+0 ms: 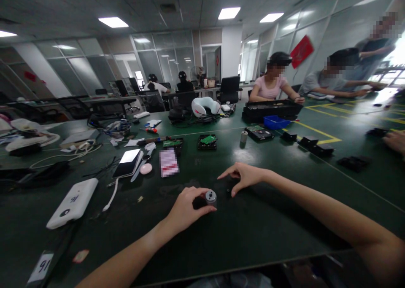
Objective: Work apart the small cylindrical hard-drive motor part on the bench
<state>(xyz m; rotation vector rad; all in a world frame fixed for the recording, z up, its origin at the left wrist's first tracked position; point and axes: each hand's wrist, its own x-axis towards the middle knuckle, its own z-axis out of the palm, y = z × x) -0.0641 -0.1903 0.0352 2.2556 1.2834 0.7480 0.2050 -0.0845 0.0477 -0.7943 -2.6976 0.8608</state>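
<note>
Reaches with two bare hands over the near part of a dark green tabletop [268, 237]. With the left hand [185, 208], pinches a short silver-grey metal cylinder [211, 198] between thumb and forefinger, its end with the dark hole facing up. With the right hand [248, 176], just beside it, holds thumb and forefinger well apart, near a tiny dark piece [228, 190] on the tabletop. Off to the left, a flat white device with rounded corners [72, 203], marked with handwritten digits. Slightly farther, a smooth pale-pink round object [146, 168], well apart from the cylinder. Beyond the hands, a black square tray [207, 147] bearing a green circuit board [208, 139]; to its right, a second upright metal cylinder [243, 136], near a flat black box [259, 133]. Farther still, a shallow blue plastic bin [276, 122] before a long black case [253, 113], and to the left a pale-blue curved neck pillow [205, 106]. Behind the case, a seated person in a pink top [268, 87]; at the back, glass partitions [161, 56].
</note>
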